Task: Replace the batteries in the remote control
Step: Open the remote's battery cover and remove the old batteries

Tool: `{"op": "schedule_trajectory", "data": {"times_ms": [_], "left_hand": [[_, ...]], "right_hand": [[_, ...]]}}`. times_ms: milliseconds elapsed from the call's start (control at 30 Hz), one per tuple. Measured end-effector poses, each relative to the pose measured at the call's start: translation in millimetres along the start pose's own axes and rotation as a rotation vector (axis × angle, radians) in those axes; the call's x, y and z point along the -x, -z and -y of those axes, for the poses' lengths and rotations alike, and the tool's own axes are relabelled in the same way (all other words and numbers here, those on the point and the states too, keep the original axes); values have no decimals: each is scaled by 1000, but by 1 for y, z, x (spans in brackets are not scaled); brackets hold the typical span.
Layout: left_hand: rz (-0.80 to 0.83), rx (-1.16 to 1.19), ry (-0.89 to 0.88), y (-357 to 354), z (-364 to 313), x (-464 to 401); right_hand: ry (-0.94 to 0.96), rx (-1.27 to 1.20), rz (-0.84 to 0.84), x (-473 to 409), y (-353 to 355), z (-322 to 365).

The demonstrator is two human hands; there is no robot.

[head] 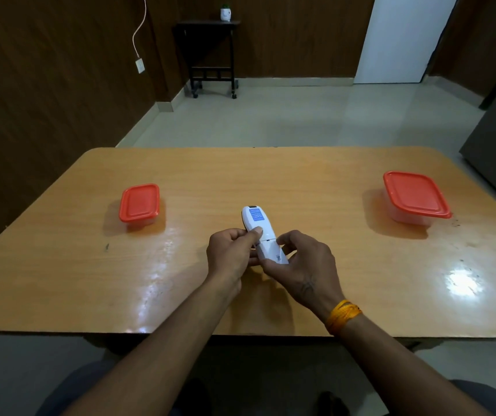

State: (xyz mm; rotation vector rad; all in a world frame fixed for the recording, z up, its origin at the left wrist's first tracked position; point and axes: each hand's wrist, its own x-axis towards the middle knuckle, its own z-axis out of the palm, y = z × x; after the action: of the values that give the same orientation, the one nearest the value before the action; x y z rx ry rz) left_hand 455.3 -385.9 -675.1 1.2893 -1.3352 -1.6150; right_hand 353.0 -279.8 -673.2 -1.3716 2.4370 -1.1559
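A white remote control [258, 225] with a blue label on its back is held face down just above the middle of the wooden table [301, 181]. My left hand [231, 255] grips its middle from the left, thumb pressed on the back. My right hand [304, 267] holds the near end, where the battery cover [272, 252] sits, with a thin seam showing between cover and body. No batteries are visible.
A small clear box with a shut red lid [139, 203] stands on the left of the table, a larger one [415, 195] at the right. A dark trolley table [210, 55] is by the far wall.
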Motion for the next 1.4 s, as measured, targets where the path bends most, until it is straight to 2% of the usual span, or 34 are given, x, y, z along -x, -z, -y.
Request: {"op": "schedule_trajectory", "data": {"times_ms": [167, 267, 400, 700, 800, 933, 1000, 1133, 1233, 1400], "left_hand": [[-10, -76, -41, 4, 3, -9], [-22, -133, -12, 5, 6, -14], [-32, -182, 1, 6, 8, -18], [-79, -383, -55, 16, 3, -19], [-102, -433, -95, 17, 2, -18], [-107, -502, -184, 22, 0, -18], [-87, -568, -285, 24, -2, -17], [24, -820, -488, 25, -3, -7], [115, -962, -539, 24, 2, 0], [156, -1042, -577, 26, 3, 0]], "right_hand": [[-183, -164, -15, -15, 13, -8], [-240, -60, -59, -22, 18, -21], [-202, 176, -29, -23, 12, -35], [-164, 307, 20, -16, 4, -33], [-120, 322, -78, -13, 3, -29], [57, 243, -175, -11, 0, -21], [94, 182, -126, -12, -1, -14], [-1, 47, 0, -14, -9, -11], [-21, 58, 130, -14, -18, -13], [-47, -3, 174, -15, -26, -11]]}}
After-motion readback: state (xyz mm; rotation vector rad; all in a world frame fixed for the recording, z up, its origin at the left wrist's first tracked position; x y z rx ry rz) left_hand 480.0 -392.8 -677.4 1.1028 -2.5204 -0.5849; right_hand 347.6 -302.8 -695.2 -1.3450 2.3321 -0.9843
